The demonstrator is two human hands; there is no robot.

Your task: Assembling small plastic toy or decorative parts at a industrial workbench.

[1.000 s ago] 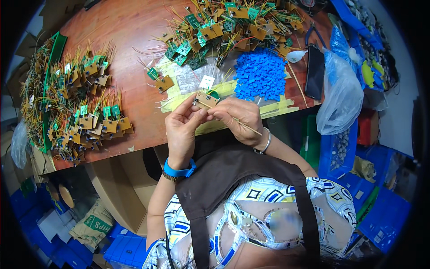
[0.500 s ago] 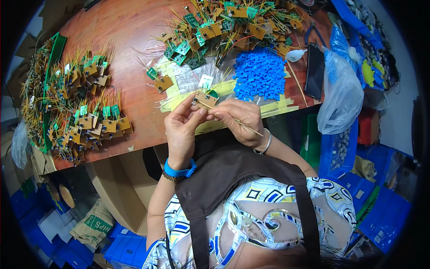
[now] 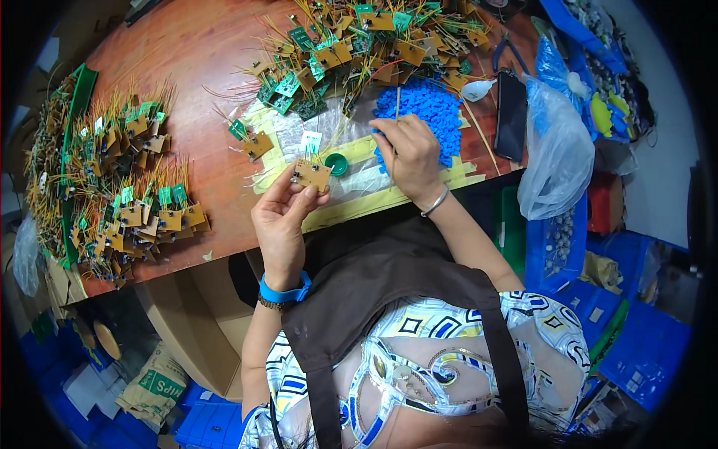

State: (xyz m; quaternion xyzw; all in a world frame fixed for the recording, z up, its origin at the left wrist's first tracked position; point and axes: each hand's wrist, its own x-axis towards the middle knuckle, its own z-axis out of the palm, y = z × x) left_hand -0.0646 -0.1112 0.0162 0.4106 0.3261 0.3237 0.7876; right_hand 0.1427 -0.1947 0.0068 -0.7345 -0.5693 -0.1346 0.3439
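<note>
My left hand (image 3: 283, 221) pinches a small brown circuit board (image 3: 313, 176) by its lower edge, between thumb and fingers. Black components show on the board, and a white-and-green piece (image 3: 310, 141) on wires lies just beyond it. At the near left edge of a heap of small blue plastic pieces (image 3: 437, 112), my right hand (image 3: 411, 159) is closed round a thin wooden stick (image 3: 398, 101) pointing away from me. Whether its fingertips also pinch a blue piece is too small to tell. A round green cap (image 3: 336, 165) sits on the taped plastic sheet between both hands.
Wired circuit boards pile up at the far side (image 3: 351, 52) and in clusters at the left (image 3: 142, 217), beside a green divider (image 3: 78, 97). Right of the blue heap lie a black phone (image 3: 511, 116), pliers (image 3: 510, 51) and a clear plastic bag (image 3: 553, 157).
My right hand has left the board and moved right and away to the blue heap, with the stick now pointing away. My left hand still holds the board; the green cap is uncovered.
</note>
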